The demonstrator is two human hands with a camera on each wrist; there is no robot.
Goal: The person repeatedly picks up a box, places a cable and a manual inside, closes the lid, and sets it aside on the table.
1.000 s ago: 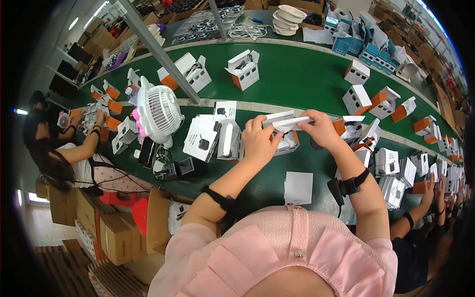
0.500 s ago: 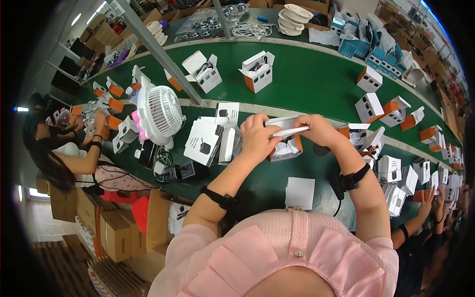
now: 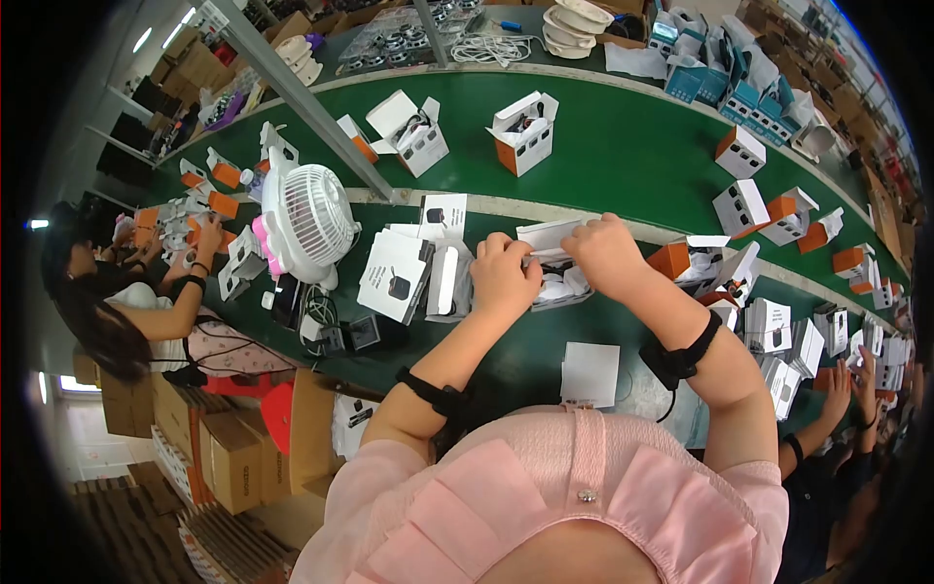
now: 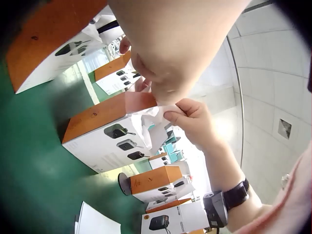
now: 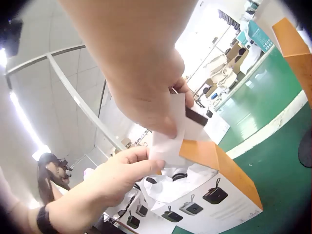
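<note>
A white-and-orange carton (image 5: pixel 214 209), printed with small dark devices, stands open before me with crumpled white wrapping (image 5: pixel 158 187) and a black cord loop inside. My right hand (image 3: pixel 605 257) is over its opening and pinches a folded white paper sheet (image 5: pixel 168 141), seen upright in the right wrist view. My left hand (image 3: pixel 504 276) is at the carton's left side. Its thumb and forefinger pinch the sheet's lower corner, close above the wrapping. The far lid flap (image 3: pixel 547 234) is raised behind both hands.
To the left are another open carton (image 3: pixel 449 282), stacked printed leaflets (image 3: pixel 389 273) and a white fan (image 3: pixel 316 219). White sheets (image 3: pixel 590 374) lie near me. More cartons (image 3: pixel 686 261) line the right, and others stand on the green belt (image 3: pixel 623 127). A person (image 3: pixel 146 302) works at far left.
The white sheet, earlier held flat between both hands above the carton, is now down at its opening. The right hand has turned over the opening, while the left stays by the carton's left side.
</note>
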